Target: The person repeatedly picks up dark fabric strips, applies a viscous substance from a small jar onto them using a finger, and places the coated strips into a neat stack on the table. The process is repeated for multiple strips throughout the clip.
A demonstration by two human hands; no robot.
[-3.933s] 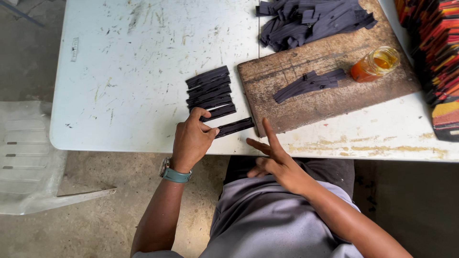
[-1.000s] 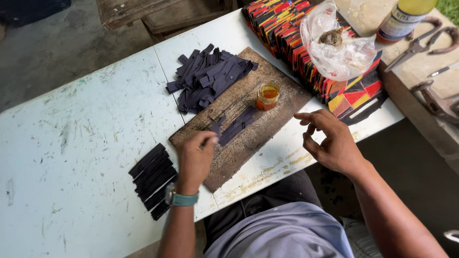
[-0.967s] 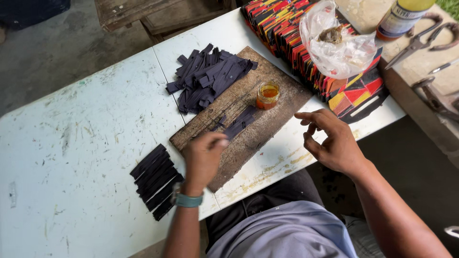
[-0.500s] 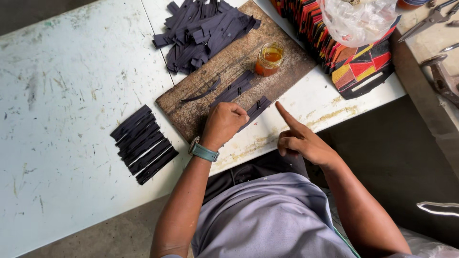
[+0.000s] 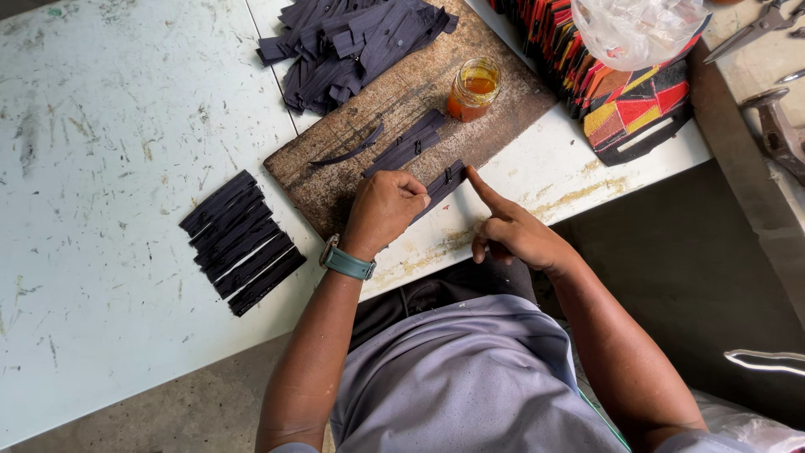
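Note:
My left hand (image 5: 384, 208), with a teal watch on the wrist, is curled over the near end of a dark strip (image 5: 442, 180) lying on the wooden board (image 5: 335, 164) and pinches it. My right hand (image 5: 510, 231) points its index finger at the strip's other end, fingertip touching beside it; the other fingers are folded. More dark strips (image 5: 407, 144) lie on the board just beyond. A small glass jar of orange liquid (image 5: 475, 87) stands on the board further back.
A row of finished dark strips (image 5: 241, 242) lies on the white table (image 5: 101, 151) to the left. A loose heap of dark strips (image 5: 348, 42) sits at the board's far end. Colourful stacked pieces (image 5: 625, 101), a plastic bag (image 5: 641, 29) and metal tools (image 5: 776, 126) are on the right.
The view swung closer over the board. My left hand moved from the strips in mid-board to the strip at the near edge, and my right index finger came down onto its end.

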